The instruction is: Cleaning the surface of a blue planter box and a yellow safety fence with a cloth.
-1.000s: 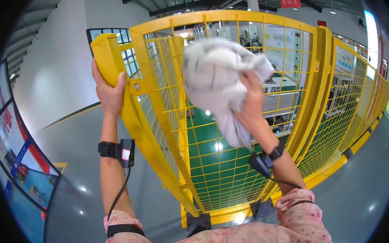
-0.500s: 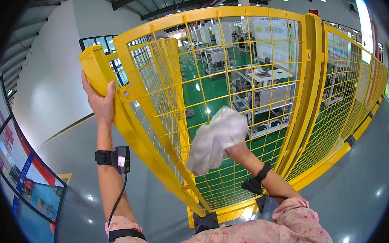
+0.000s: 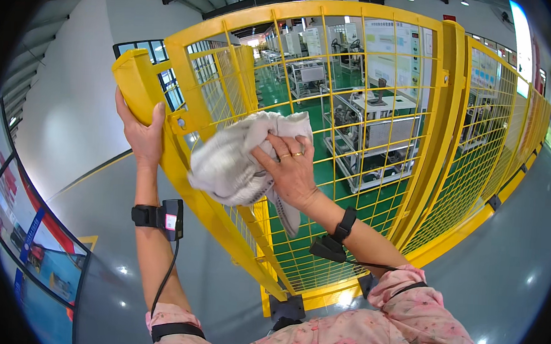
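My left hand [image 3: 143, 134] grips the upper part of a thick yellow corner post [image 3: 137, 80], its thumb on the near face and its fingers round the left side. In my right hand [image 3: 288, 166] is a crumpled white cloth [image 3: 229, 157], bunched under the fingers and hanging down below them. The cloth lies in front of the yellow mesh fence panel [image 3: 328, 122], near its left frame bar; whether it touches the wires I cannot tell. Part of the cloth is blurred. Each wrist wears a black strap with a small box and a cable.
Behind the mesh, wheeled metal workbenches [image 3: 377, 127] stand on a green floor. More yellow fencing [image 3: 508, 122] runs off to the right. Black foot plates [image 3: 287, 306] hold the posts to the grey floor [image 3: 219, 293]. A glass display panel [image 3: 41, 241] stands at the left.
My right hand has moved left and up with the cloth, from the middle of the mesh toward its left frame bar. My left hand stays on the post.
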Motion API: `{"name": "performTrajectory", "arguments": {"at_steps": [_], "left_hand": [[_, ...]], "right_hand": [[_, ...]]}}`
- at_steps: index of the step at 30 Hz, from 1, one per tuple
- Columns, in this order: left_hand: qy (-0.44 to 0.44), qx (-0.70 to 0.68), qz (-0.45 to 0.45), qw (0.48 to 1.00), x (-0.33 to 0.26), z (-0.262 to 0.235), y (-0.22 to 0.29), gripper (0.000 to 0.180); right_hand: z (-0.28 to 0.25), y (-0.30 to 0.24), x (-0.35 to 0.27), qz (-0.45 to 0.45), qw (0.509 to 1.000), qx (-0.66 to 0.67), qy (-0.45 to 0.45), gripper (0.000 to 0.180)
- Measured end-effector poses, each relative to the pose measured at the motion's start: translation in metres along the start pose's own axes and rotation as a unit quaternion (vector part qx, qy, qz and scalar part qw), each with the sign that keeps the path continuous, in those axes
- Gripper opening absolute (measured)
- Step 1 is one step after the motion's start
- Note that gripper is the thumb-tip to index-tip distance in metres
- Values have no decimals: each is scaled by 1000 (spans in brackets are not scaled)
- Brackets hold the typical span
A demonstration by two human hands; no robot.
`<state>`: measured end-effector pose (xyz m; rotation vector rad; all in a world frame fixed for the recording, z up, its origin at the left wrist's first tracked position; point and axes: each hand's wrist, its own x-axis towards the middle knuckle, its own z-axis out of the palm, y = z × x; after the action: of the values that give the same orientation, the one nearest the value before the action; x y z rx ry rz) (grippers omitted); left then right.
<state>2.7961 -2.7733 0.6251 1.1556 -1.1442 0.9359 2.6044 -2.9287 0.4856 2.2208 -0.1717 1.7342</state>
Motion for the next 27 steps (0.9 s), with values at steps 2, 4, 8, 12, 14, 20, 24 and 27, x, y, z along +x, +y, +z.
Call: {"name": "performTrajectory", "arguments": {"at_steps": [2,4,8,12,14,20,24,27], "left_hand": [[-7,0,-8,1000,0,-1,-2,74],[3,9,7,1000,-1,-1,-3,74],[-2,-11,-7,1000,1,2,-1,75],[3,-2,8,1000,2,2,-2,74],[-1,3,19,1000,1,-2,-2,74],[1,-7,17,1000,2,1,-2,74],[1,-13,8,1000,-1,6,-6,74],[6,-5,18,1000,1,1,-6,74]], "right_hand": [[0,-1,-1,13,999,29,9,35],[-5,8,0,-26,996,70,55,27],[2,23,-68,-60,992,105,-33,24],[-19,3,-153,51,961,217,-164,33],[-28,-6,-186,-8,960,153,-235,37],[-35,-1,-197,49,937,152,-311,41],[-34,-4,-98,69,980,166,-84,41],[-14,-18,-79,40,988,127,-75,40]]}}
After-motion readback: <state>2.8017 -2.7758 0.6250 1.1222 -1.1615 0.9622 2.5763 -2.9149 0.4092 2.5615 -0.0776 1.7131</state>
